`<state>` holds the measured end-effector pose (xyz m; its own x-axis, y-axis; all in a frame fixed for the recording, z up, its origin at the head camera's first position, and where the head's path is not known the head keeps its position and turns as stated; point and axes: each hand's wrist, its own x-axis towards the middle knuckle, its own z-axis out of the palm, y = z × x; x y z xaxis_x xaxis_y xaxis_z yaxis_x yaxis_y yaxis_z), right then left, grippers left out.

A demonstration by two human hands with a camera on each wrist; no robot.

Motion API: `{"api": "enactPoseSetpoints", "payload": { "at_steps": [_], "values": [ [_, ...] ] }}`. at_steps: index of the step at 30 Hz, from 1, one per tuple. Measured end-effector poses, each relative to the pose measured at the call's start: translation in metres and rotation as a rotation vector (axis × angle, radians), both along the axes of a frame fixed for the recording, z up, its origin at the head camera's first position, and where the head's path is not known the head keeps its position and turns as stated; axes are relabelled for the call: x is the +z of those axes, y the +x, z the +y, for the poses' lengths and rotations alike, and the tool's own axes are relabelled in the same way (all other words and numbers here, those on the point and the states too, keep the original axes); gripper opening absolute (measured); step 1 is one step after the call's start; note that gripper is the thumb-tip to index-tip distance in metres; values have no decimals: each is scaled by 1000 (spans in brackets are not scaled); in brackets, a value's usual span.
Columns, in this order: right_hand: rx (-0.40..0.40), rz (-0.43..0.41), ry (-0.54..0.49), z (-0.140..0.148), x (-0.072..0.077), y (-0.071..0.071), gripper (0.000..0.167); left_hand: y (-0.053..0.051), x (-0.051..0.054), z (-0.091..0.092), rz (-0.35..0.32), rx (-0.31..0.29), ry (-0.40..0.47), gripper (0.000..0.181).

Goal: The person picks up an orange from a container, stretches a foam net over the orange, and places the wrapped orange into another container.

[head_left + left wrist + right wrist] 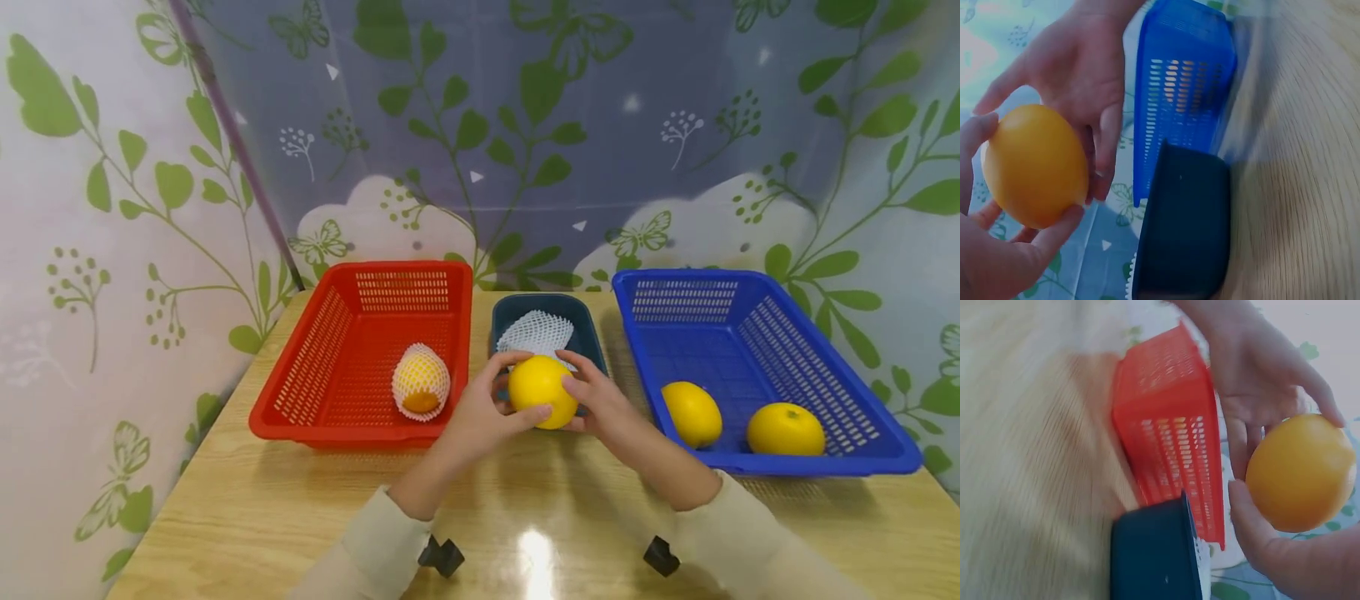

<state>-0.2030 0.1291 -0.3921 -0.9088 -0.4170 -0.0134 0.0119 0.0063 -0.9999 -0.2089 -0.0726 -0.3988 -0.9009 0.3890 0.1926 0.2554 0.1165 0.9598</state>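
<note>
1. The bare yellow fruit [543,392], citrus-like in look, is held up off the counter [262,517], in line with the near end of the small dark teal bin [1188,212]; the head view does not settle whether it is directly above the bin.
2. The left hand [480,417] grasps it from one side with curved fingers and thumb, and the right hand [611,408] does the same from the other. The two-sided grip probably keeps a smooth, round fruit from slipping or rolling away.
3. White foam netting [536,332] lies in the bin, mesh showing; how many pieces is unclear. Its place between the baskets, in front of the person, likely keeps it within easy reach of both hands.
4. The red basket [337,433], on the person's left, has one netted fruit [420,379] inside, the sleeve presumably there as padding.
5. The blue basket [817,462], on the right, has a bare left-hand fruit [692,414] and a bare right-hand fruit [786,430] near its front wall. Separate baskets seem meant to keep netted and bare fruit apart, their raised walls stopping any rolling.
</note>
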Motion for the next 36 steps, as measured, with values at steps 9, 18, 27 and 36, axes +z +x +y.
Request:
{"api": "enactPoseSetpoints", "payload": {
  "at_steps": [9,18,27,36],
  "values": [
    [137,-184,-167,2,-4,-10,61,1,-5,-2,342,37,-140,66],
    [114,-181,-200,3,-5,-11,64,0,-6,-2,305,10,-162,75],
    [-160,101,-12,-6,-9,0,64,-6,-3,-8,58,-3,68,69],
    [-310,831,249,-13,-27,7,87,-4,0,-11,-73,-90,93,62]
  ]
}}
